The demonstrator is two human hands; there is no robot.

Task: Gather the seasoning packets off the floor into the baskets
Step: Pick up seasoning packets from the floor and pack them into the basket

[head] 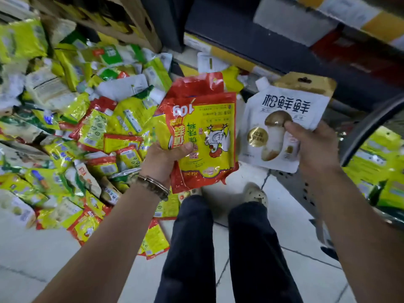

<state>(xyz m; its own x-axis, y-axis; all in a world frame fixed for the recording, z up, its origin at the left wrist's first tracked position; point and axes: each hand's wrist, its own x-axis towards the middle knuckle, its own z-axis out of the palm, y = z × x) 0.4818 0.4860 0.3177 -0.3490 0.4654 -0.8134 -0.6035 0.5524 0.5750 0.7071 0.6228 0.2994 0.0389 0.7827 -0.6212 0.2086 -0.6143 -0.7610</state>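
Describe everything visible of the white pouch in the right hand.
The white pouch looks like glossy film, printed with a brown mushroom, gold seal and dark characters. A gold header with hang hole tops it; a spout juts upper left. It is held tilted in the air, the right hand pinching its right side.

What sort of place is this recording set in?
Likely a grocery shop aisle: a heap of seasoning packets on a tiled floor, dark shelving behind, and a basket holding more.
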